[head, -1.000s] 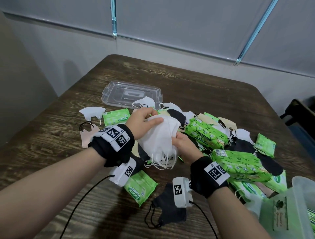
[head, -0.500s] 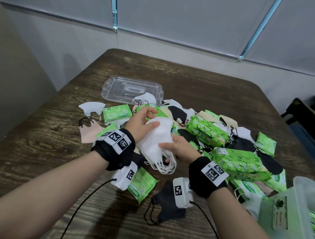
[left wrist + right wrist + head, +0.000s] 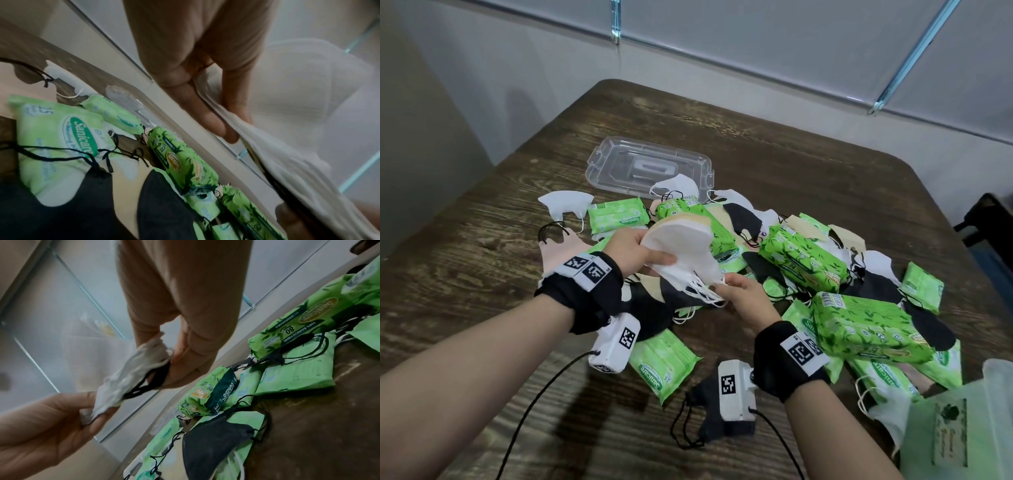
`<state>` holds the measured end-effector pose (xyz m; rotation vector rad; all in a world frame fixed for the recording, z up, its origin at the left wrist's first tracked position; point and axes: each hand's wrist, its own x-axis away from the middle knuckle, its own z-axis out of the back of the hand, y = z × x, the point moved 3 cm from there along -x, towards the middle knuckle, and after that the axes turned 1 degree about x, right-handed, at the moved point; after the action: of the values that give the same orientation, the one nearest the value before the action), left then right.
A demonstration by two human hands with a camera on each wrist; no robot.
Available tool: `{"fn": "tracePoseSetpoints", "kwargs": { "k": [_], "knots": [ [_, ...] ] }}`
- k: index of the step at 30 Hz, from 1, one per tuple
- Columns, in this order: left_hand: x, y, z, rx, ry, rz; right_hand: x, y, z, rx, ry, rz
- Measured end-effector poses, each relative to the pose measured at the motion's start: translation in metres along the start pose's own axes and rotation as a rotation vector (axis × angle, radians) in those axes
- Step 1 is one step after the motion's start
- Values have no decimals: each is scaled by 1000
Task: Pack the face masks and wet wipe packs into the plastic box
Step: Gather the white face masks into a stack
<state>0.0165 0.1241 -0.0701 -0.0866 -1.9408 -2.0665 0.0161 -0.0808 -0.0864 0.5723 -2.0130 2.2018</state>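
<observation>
The dark wooden worktop (image 3: 808, 164) carries a spread of green wet wipe packs (image 3: 866, 329) and loose black, white and beige face masks (image 3: 743, 222). A clear lid (image 3: 619, 164) lies at the far side; the plastic box (image 3: 993, 394) sits at the near right corner. Above the pile, the left hand (image 3: 633, 253) holds a stack of white masks (image 3: 681, 246) in a closed grip, while the right hand (image 3: 746, 298) pinches its ear loops (image 3: 705, 291).
</observation>
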Motion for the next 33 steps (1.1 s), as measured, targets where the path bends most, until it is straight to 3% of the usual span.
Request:
{"fn": "tracePoseSetpoints", "kwargs": {
  "k": [5, 10, 13, 15, 18, 20, 22, 26, 30, 33],
  "knots": [
    [-4, -5, 2, 10, -105, 70, -2, -2, 2, 12, -125, -67],
    [-7, -3, 3, -74, -292, 117, -13, -23, -10, 147, -111, 93],
    [-11, 2, 3, -67, -349, 99, -19, -31, -29, 112, -101, 104],
    [-21, 5, 11, -85, -268, 78, -27, -31, -38, 89, -48, 85],
    [-53, -2, 47, -201, 13, 49, -41, -27, -49, 87, -6, 71],
    [-72, -10, 77, -363, 202, 54, -49, -23, -55, 86, 2, 50],
    [-88, -20, 102, -602, 298, 63, -57, -19, -60, 65, -6, 31],
    [-117, -39, 128, -931, 273, 145, -71, -14, -73, 52, -11, 10],
    [-146, -66, 148, -996, 213, 203, -86, -9, -82, 52, -10, 0],
    [-158, -74, 152, -1023, 221, 134, -94, -5, -86, 42, -34, -4]
  ]
}}
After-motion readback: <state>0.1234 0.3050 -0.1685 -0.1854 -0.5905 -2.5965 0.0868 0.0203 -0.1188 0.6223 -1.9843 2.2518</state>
